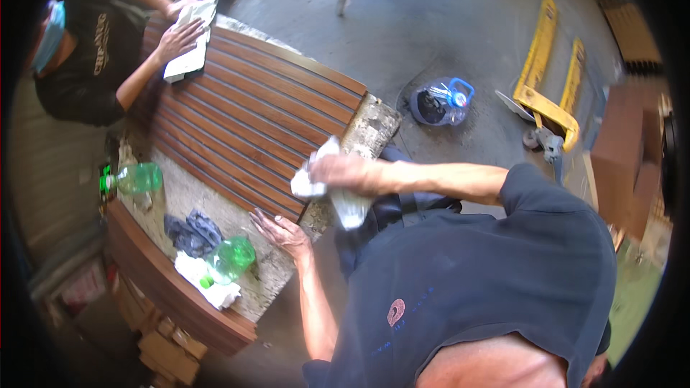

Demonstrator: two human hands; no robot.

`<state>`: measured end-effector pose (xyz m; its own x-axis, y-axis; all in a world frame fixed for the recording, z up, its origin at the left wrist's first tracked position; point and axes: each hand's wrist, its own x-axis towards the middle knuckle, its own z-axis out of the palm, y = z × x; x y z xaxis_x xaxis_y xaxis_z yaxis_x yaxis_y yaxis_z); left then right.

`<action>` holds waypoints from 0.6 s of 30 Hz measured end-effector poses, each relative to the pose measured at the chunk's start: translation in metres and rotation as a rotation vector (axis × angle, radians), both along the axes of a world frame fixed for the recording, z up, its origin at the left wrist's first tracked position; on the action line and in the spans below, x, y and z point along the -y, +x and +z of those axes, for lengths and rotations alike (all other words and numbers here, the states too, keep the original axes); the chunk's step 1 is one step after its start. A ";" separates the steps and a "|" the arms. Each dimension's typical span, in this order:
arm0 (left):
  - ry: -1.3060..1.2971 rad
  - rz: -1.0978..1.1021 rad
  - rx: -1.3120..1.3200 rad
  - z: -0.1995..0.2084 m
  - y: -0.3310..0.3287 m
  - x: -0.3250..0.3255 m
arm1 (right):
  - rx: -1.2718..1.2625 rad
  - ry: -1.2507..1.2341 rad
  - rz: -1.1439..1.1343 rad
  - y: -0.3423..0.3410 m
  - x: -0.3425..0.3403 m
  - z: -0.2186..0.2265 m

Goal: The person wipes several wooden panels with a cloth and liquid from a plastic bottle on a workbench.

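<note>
A brown slatted wooden panel lies on a worn, stained workbench. My right hand, smeared by motion, grips a crumpled white cloth at the panel's near right end. Part of the cloth hangs below the hand. Down by the panel's near corner is my left hand, empty, its fingers stretched out and apart; I cannot tell if they touch the wood. Across the bench, a co-worker's hands press another white cloth onto the panel's far left end.
Two green bottles, a dark crumpled bag and white cloth lie along the bench's left side. A curved brown wooden piece flanks it. Rightward on the floor stand a clear jug and a yellow pallet jack.
</note>
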<state>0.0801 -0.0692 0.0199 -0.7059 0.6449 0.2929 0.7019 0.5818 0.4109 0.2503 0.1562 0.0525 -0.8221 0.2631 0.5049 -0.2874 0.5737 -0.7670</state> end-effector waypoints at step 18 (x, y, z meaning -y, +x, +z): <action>0.071 -0.162 0.111 -0.033 -0.031 0.035 | 0.122 -0.373 -0.664 -0.071 0.203 -0.002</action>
<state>0.0486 -0.1041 -0.0135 -0.6248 0.7332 0.2684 0.7325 0.4313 0.5267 0.1791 -0.0467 0.0506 -0.4767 0.8557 0.2013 0.1260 0.2932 -0.9477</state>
